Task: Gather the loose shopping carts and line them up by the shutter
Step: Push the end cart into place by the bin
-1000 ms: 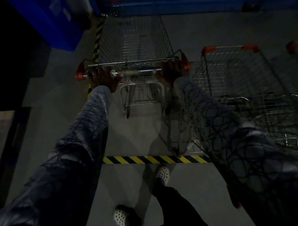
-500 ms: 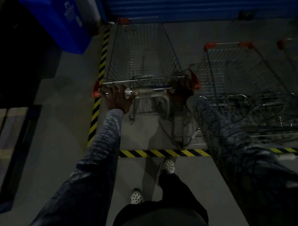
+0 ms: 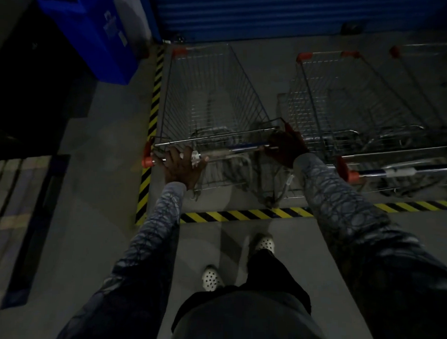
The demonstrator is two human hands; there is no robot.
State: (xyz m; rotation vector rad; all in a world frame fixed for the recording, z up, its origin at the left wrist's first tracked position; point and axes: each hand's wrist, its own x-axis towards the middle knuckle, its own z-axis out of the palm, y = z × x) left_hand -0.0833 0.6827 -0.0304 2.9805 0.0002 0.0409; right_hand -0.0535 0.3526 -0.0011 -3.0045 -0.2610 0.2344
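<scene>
Shopping cart (image 3: 210, 98), wire, red corner caps: parked inside the hazard tape (image 3: 244, 215) bay, nose near the blue shutter (image 3: 288, 12), second cart (image 3: 354, 101) just beside on the right. Left hand (image 3: 181, 165) laid across the handle (image 3: 237, 150), fingers over the bar; clasp cannot be told. Right hand (image 3: 287, 146) wrapped round the handle's right end.

Blue shutter (image 3: 288, 12), silver cart (image 3: 215, 98) (red corners (image 3: 147, 161)) — yellow-black striped floor tape (image 3: 244, 215).

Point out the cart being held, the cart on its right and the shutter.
held cart (image 3: 210, 104): head view, basket mesh.
right cart (image 3: 354, 96): head view, basket mesh.
shutter (image 3: 288, 12): head view, ribbed blue face.
</scene>
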